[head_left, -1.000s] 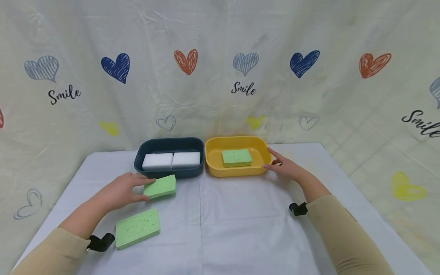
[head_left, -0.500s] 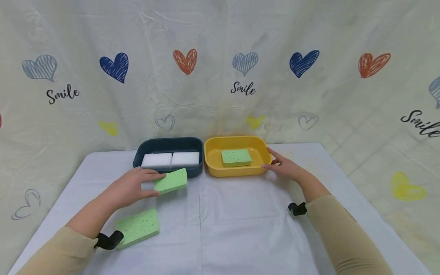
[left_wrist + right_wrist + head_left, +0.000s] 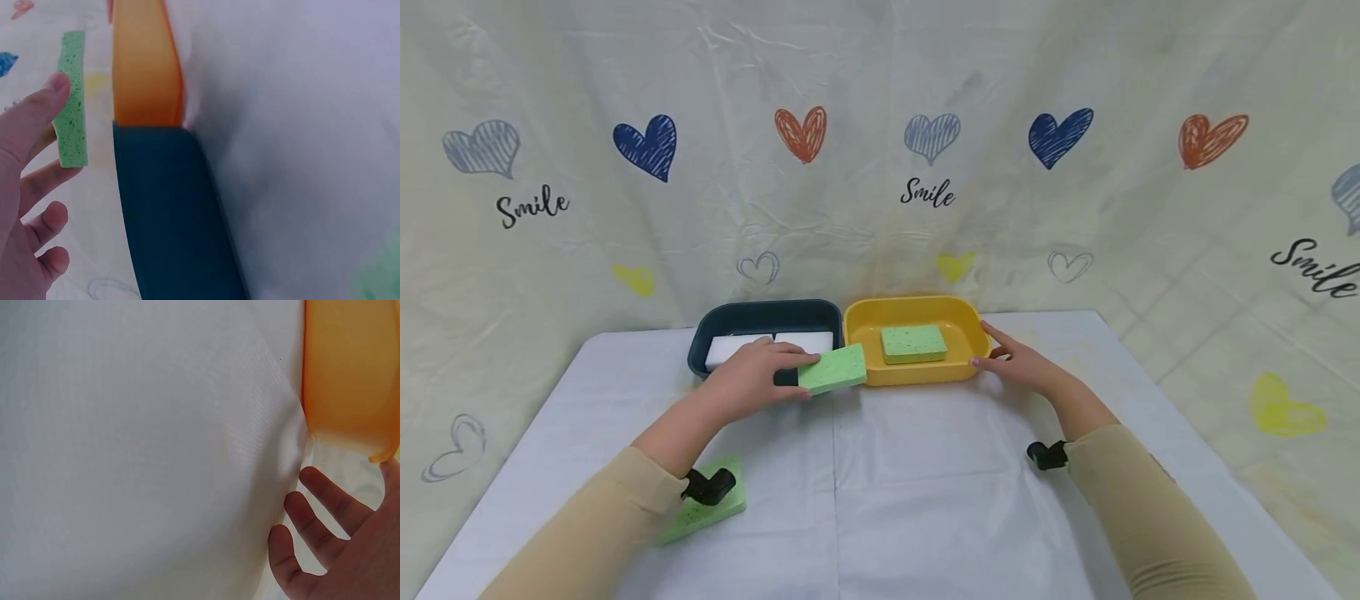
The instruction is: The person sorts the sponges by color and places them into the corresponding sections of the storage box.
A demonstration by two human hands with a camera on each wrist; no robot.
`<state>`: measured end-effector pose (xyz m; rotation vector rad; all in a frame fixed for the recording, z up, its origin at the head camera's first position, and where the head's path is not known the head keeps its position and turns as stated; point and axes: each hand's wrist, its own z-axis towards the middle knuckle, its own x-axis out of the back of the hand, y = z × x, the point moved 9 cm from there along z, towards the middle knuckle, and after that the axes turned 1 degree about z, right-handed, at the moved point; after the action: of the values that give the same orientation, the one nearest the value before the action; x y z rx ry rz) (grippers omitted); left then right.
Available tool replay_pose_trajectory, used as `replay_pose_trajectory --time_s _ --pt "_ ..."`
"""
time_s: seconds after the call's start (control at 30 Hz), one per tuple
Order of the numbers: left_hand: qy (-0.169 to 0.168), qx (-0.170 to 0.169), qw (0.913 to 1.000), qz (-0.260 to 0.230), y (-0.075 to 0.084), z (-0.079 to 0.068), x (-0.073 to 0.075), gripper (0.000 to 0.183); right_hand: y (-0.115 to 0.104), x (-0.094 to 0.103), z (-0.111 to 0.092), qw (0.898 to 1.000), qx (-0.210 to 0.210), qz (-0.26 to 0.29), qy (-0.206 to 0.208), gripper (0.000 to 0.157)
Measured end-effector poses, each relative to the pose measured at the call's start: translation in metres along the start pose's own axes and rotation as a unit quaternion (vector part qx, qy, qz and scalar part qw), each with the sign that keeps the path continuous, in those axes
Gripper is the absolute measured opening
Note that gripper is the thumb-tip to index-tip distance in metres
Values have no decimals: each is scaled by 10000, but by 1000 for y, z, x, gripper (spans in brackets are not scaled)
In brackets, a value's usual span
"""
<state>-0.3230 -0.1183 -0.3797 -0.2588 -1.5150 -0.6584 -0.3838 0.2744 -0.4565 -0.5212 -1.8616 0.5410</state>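
Note:
My left hand [image 3: 752, 382] pinches a green sponge [image 3: 835, 369] between thumb and fingers, in front of where the two trays meet. In the left wrist view that sponge [image 3: 74, 112] is seen edge-on, above the tray rims. Another green sponge [image 3: 913, 344] lies inside the yellow tray [image 3: 917, 377]. My right hand [image 3: 1021, 364] touches that tray's right end, its fingers spread and fairly straight in the right wrist view. Below my left wrist, a third green sponge [image 3: 703, 520] lies on the table, partly hidden by the sleeve and the black wrist camera.
Left of the yellow tray, side by side with it, stands a dark blue tray [image 3: 760, 310]. It holds two white sponges [image 3: 802, 340], partly covered by my left hand. A white cloth [image 3: 910, 500] covers the table. Behind hangs a curtain [image 3: 865, 217] printed with hearts.
My left hand has carried the green sponge to the right and away from me, from before the dark blue tray to the yellow tray's left corner. My right hand has stayed put.

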Motion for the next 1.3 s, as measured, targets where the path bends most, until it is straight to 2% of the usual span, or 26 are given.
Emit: replay_pose_trajectory --time_s 0.13,0.37,0.57,0.73,0.87,1.03,1.13,1.3 --pt "-101 94 9999 45 12 24 -2 61 1 1 -1 10000 -22 3 -7 95" --pt "-49 -55 9992 398 36 69 -7 61 3 1 1 10000 3 10 -21 99" --pt "-163 137 9995 232 50 104 -19 58 2 2 1 9999 130 -11 9 95" --pt "-304 142 9994 113 63 127 -31 54 4 2 2 9999 124 -28 37 97" --pt "-440 63 9989 115 75 143 -42 54 4 2 2 9999 148 1 24 97" --pt "-627 -67 9968 493 90 158 -60 55 2 1 0 9998 206 11 30 95" --pt "-629 -67 9963 575 95 164 -67 53 0 1 -1 9997 231 2 43 94" --pt "-713 14 9965 432 98 170 -73 50 -1 3 0 9994 332 -67 75 99"
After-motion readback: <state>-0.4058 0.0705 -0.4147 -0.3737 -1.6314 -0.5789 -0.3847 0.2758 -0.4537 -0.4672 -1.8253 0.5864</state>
